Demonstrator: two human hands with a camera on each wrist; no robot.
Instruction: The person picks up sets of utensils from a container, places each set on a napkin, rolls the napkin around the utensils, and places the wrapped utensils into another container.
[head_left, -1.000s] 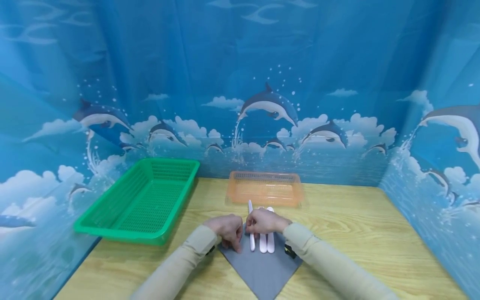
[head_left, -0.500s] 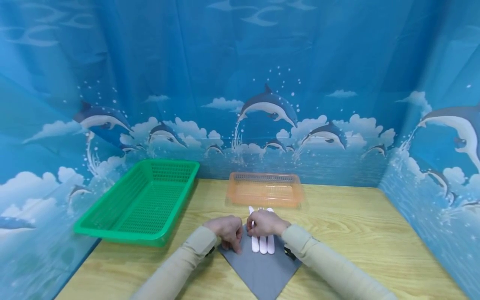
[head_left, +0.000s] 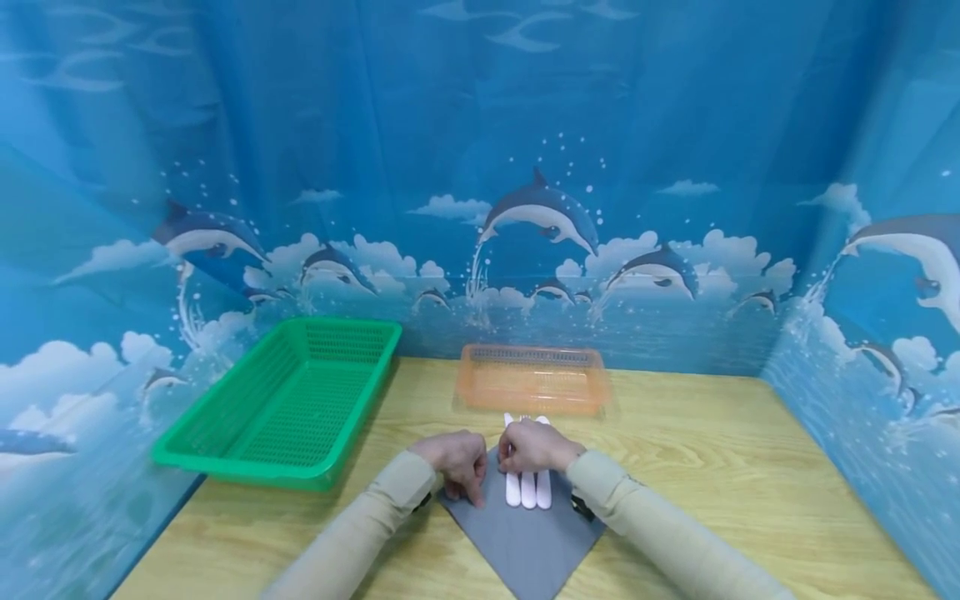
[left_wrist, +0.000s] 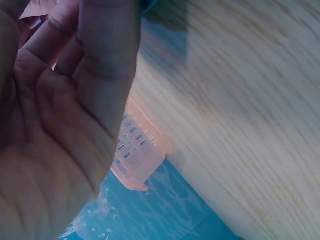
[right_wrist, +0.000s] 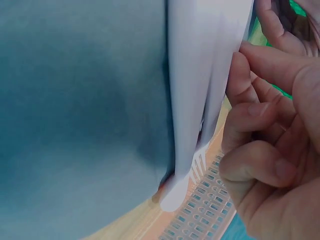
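Observation:
A grey cloth napkin (head_left: pixel 529 546) lies on the wooden table with one corner toward me. White plastic cutlery rests on it side by side: a knife (head_left: pixel 513 492) at left, a fork (head_left: pixel 528 493) in the middle, a spoon (head_left: pixel 543 492) at right. My right hand (head_left: pixel 534 446) is over them, its thumb and index finger pinching the knife's edge; it covers their middles. In the right wrist view, the spoon's bowl (right_wrist: pixel 174 196) and the fork's tines (right_wrist: pixel 198 166) show. My left hand (head_left: pixel 459 462) rests at the napkin's left corner, index finger pointing down onto it, other fingers bent.
Behind the cutlery, near the back wall, stands a translucent orange basket (head_left: pixel 534 402). A large green basket (head_left: pixel 300 408) stands at the left, partly over the table's edge. Blue dolphin-print sheeting (head_left: pixel 480 167) encloses the back and sides.
The right hand has drawn the knife toward me and slightly right, so that its handle end lines up with the fork and spoon. The left hand has stayed in place.

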